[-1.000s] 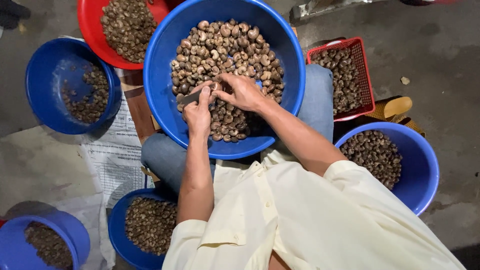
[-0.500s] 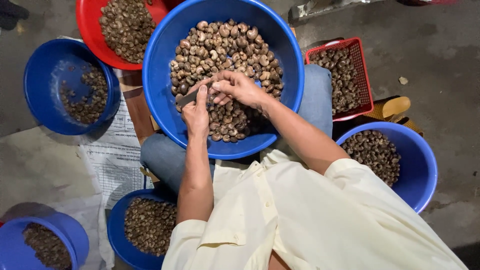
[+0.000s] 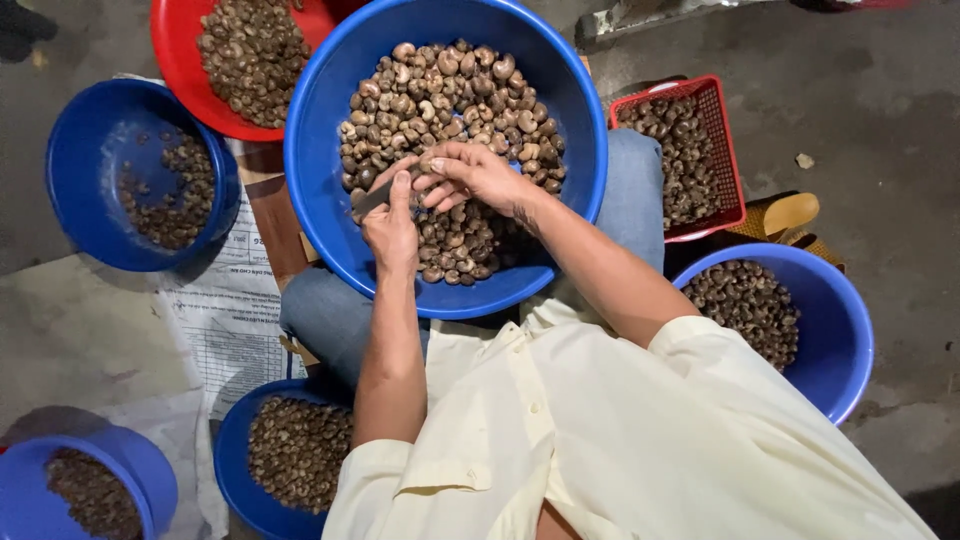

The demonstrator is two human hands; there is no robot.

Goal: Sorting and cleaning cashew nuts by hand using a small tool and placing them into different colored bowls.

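A large blue basin (image 3: 320,190) rests on my lap, filled with brown nuts in their shells (image 3: 450,85). My left hand (image 3: 392,228) grips a small knife (image 3: 368,198) whose blade points left over the nuts. My right hand (image 3: 472,175) holds a single nut (image 3: 428,165) pinched between fingers and thumb, right at the knife. Both hands meet above the middle of the basin.
A red basin (image 3: 175,70) of nuts sits at the top left, a blue bowl (image 3: 75,170) left, a red mesh basket (image 3: 722,150) right. More blue bowls sit at the lower right (image 3: 850,340), bottom centre (image 3: 228,450) and bottom left (image 3: 150,470). Printed paper (image 3: 225,320) covers the concrete floor.
Both hands have stayed together over the basin; the right hand's fingers shifted slightly on the nut against the knife.
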